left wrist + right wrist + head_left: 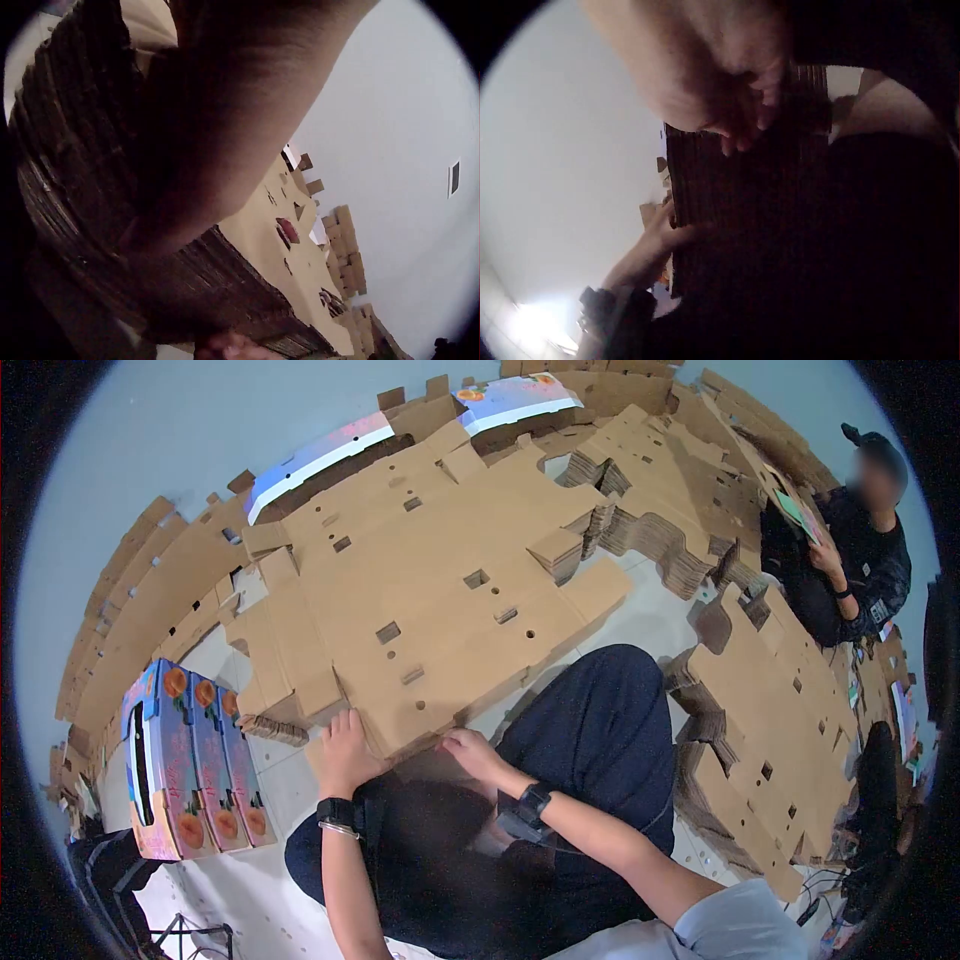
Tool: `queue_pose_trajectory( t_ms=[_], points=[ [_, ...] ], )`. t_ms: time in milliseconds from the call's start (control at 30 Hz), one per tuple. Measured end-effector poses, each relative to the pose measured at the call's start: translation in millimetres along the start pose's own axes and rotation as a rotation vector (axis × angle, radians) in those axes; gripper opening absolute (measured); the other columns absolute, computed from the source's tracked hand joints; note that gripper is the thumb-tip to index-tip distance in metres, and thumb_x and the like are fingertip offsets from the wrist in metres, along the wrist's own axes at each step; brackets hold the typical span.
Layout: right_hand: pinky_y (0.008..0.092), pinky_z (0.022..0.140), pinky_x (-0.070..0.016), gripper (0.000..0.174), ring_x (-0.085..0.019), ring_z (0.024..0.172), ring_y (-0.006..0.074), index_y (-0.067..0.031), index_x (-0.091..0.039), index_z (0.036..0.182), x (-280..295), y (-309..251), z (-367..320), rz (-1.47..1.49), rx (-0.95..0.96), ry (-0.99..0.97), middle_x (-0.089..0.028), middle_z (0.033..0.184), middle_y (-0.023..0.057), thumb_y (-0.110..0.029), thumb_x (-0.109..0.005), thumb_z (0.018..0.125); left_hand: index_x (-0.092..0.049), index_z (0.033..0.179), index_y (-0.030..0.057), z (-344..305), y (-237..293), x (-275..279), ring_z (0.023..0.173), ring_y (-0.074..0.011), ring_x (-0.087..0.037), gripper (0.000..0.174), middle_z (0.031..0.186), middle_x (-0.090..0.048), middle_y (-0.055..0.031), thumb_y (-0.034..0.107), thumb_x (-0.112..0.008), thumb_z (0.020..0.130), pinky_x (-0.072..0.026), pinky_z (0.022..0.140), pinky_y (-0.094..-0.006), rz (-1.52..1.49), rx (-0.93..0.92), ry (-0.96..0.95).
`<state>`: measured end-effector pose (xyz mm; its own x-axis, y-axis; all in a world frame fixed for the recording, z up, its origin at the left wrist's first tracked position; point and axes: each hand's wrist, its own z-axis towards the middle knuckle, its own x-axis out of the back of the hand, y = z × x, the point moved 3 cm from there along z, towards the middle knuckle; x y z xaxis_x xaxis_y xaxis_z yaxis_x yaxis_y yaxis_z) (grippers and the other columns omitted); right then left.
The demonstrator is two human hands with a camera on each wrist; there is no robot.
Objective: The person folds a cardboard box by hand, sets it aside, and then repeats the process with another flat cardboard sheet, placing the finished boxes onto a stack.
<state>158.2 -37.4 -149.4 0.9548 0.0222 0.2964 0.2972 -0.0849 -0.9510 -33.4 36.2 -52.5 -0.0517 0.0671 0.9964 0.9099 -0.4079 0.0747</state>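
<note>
A thick stack of flat die-cut cardboard sheets [440,590] lies in front of me, its near corner close to my lap. My left hand [347,753] rests at that corner, fingers straight over the top and thumb down along the layered side. At the near edge, to the right, is my right hand [474,754] with bent fingers. In the right wrist view its fingertips [739,142] are right against the layered cardboard edges [697,172]; I cannot tell whether they pinch a sheet. Dark shadow covers much of the stack's side there.
Printed fruit boxes [205,780] stand upright at the left. Another cardboard stack [770,710] lies to the right, with more cardboard along the wall [150,610]. A seated person [850,550] at the far right holds a panel. My bent knee [610,710] is beside the stack.
</note>
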Motion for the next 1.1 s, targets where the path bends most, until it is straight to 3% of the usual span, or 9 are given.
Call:
queue_pose_trajectory(
  t_ms=[233, 300, 433, 500, 733, 800, 867, 1000, 1100],
  points=[
    [0.0329, 0.078, -0.0471, 0.023, -0.063, 0.087, 0.025, 0.0031, -0.063, 0.094, -0.2, -3.9, -2.9, 0.132, -0.002, 0.04, -0.066, 0.088, 0.0162, -0.014, -0.047, 0.093, -0.044, 0.109, 0.0024, -2.7, 0.8, -1.0, 0.106, -0.032, -0.049, 0.08, 0.106, -0.05, -0.0137, 0.032, -0.084, 0.046, -0.0367, 0.089, -0.0427, 0.017, -0.021, 0.039],
    [0.0402, 0.07, -0.0465, 0.021, -0.061, 0.081, 0.0368, 0.0025, -0.06, 0.091, -0.7, -3.4, -2.9, 0.187, 0.088, 0.085, -0.063, 0.085, 0.0212, -0.016, -0.049, 0.092, -0.044, 0.11, 0.0022, -1.6, 1.7, -0.4, 0.106, -0.0321, -0.048, 0.08, 0.106, -0.05, -0.0138, 0.031, -0.083, 0.046, -0.0365, 0.09, -0.043, 0.014, -0.018, 0.022],
    [0.0399, 0.07, -0.0469, 0.021, -0.061, 0.082, 0.0367, 0.0026, -0.06, 0.092, 2.3, -4.4, -4.0, 0.149, 0.087, 0.074, -0.064, 0.087, 0.0213, -0.016, -0.05, 0.091, -0.044, 0.113, 0.0017, -2.2, 2.2, -2.3, 0.108, -0.0322, -0.047, 0.082, 0.108, -0.05, -0.0139, 0.031, -0.083, 0.047, -0.0364, 0.091, -0.043, 0.002, 0.013, -0.035],
    [0.0339, 0.078, -0.0478, 0.023, -0.064, 0.087, 0.0276, 0.0033, -0.063, 0.097, 2.4, -6.9, -3.7, 0.016, -0.015, 0.068, -0.066, 0.09, 0.0178, -0.014, -0.049, 0.09, -0.044, 0.113, 0.0015, -2.3, 3.7, -2.2, 0.109, -0.0322, -0.046, 0.082, 0.109, -0.049, -0.014, 0.031, -0.083, 0.048, -0.0364, 0.091, -0.0431, 0.004, 0.015, -0.026],
    [0.0357, 0.076, -0.0484, 0.025, -0.065, 0.085, 0.0281, 0.0013, -0.064, 0.097, -1.6, 7.5, 4.0, 0.003, 0.095, 0.15, -0.067, 0.087, 0.0171, -0.018, -0.05, 0.09, -0.043, 0.115, 0.0015, -1.5, 1.9, -3.1, 0.113, -0.0328, -0.044, 0.084, 0.112, -0.048, -0.0149, 0.035, -0.083, 0.049, -0.034, 0.098, -0.045, -0.039, 0.054, -0.062],
    [0.0366, 0.075, -0.0484, 0.03, -0.064, 0.083, 0.029, -0.0006, -0.065, 0.095, 15.2, -3.0, 7.8, -0.034, -0.029, -0.211, -0.067, 0.088, 0.0161, -0.026, -0.05, 0.089, -0.043, 0.115, 0.0015, -2.4, 0.6, -4.8, 0.114, -0.0329, -0.044, 0.085, 0.112, -0.048, -0.0149, 0.035, -0.084, 0.049, -0.0332, 0.099, -0.0455, -0.05, 0.047, -0.055],
    [0.0382, 0.072, -0.0484, 0.033, -0.063, 0.078, 0.0311, -0.0027, -0.066, 0.093, 65.5, -61.3, -1.9, -0.272, 0.021, -0.528, -0.066, 0.087, 0.0162, -0.031, -0.049, 0.089, -0.042, 0.116, 0.0014, -2.8, -0.9, -5.9, 0.114, -0.0329, -0.043, 0.086, 0.113, -0.048, -0.015, 0.035, -0.084, 0.049, -0.0324, 0.1, -0.0459, -0.064, 0.045, -0.057],
    [0.0459, 0.069, -0.0492, 0.026, -0.064, 0.078, 0.036, -0.0018, -0.067, 0.078, 155.5, -83.3, 12.8, -1.083, 0.076, -0.379, -0.065, 0.078, 0.0194, -0.022, -0.051, 0.081, -0.041, 0.119, -0.0012, -1.2, 0.8, -4.4, 0.114, -0.034, -0.044, 0.091, 0.115, -0.048, -0.016, 0.037, -0.084, 0.048, -0.0339, 0.099, -0.0451, -0.022, 0.069, -0.081],
    [0.0435, 0.078, -0.0499, 0.025, -0.065, 0.089, 0.0328, -0.0045, -0.071, 0.089, 194.1, -53.1, 36.3, -1.203, -0.101, -0.523, -0.068, 0.094, 0.0178, -0.02, -0.056, 0.075, -0.04, 0.122, -0.004, 0.5, -0.6, -7.5, 0.113, -0.0349, -0.045, 0.095, 0.117, -0.048, -0.017, 0.038, -0.084, 0.049, -0.0359, 0.099, -0.0437, 0.006, 0.066, -0.116]
  ],
)
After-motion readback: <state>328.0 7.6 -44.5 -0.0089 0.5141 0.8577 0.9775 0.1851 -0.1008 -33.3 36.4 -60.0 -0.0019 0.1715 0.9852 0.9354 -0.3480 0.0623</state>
